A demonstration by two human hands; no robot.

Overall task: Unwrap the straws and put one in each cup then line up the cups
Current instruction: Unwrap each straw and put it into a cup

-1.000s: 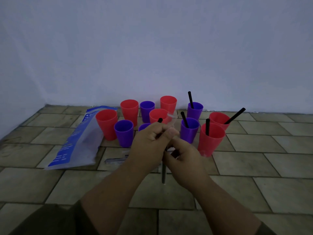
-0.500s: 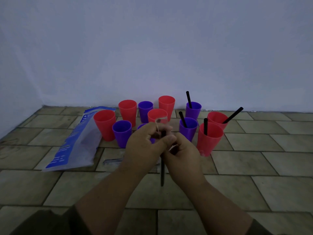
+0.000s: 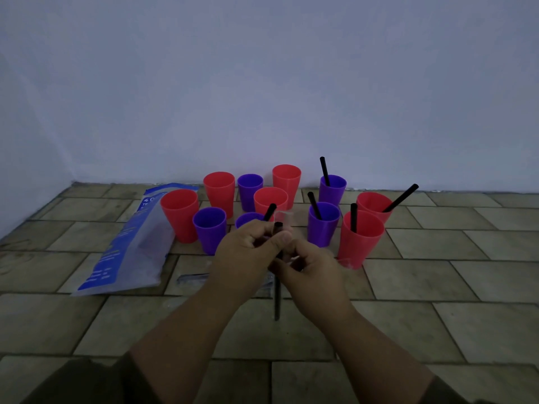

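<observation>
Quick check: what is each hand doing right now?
Left hand: closed, pinching the top of a black straw and its clear wrapper.
Right hand: closed around the same straw.

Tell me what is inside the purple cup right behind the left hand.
Only the far rim of that purple cup shows above the left hand. A black straw rises there, but the hand covers its lower end, so whether it sits inside is unclear.

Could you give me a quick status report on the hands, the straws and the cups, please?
Left hand and right hand both pinch one black straw, wrapper coming off. Five cups have straws; six stand empty. Cups clustered, not lined up. Blue bag lies left.
</observation>
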